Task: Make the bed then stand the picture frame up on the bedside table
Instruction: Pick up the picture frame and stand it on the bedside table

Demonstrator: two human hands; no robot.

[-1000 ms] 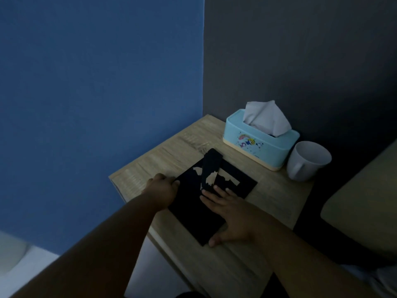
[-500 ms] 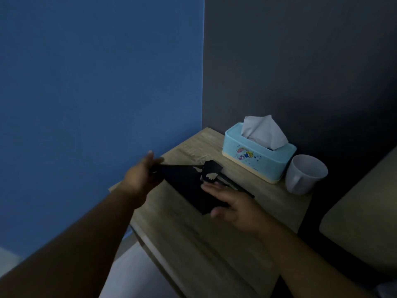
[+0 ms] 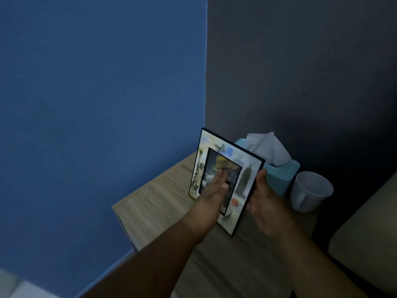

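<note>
- Although lately face down, the picture frame (image 3: 247, 179) is stood upright on the tabletop (image 3: 154, 201).
- It is touched by the flat left hand (image 3: 211, 196) and gripped at 3 o'clock by the right hand (image 3: 264, 203).
- Only release seems left.

Two hands, left hand (image 3: 212, 196) and right hand (image 3: 265, 204), flank one picture frame (image 3: 246, 179); beyond the right stand one tissue box (image 3: 279, 178) and one white mug (image 3: 311, 190), on one bedside table (image 3: 154, 203).

Domestic bedroom corner: wooden desk (image 3: 150, 203) set where blue wall (image 3: 96, 104) meets grey wall (image 3: 300, 72), carrying tissue box (image 3: 279, 177) and white mug (image 3: 311, 191), padded beige bed edge (image 3: 365, 233) alongside.
</note>
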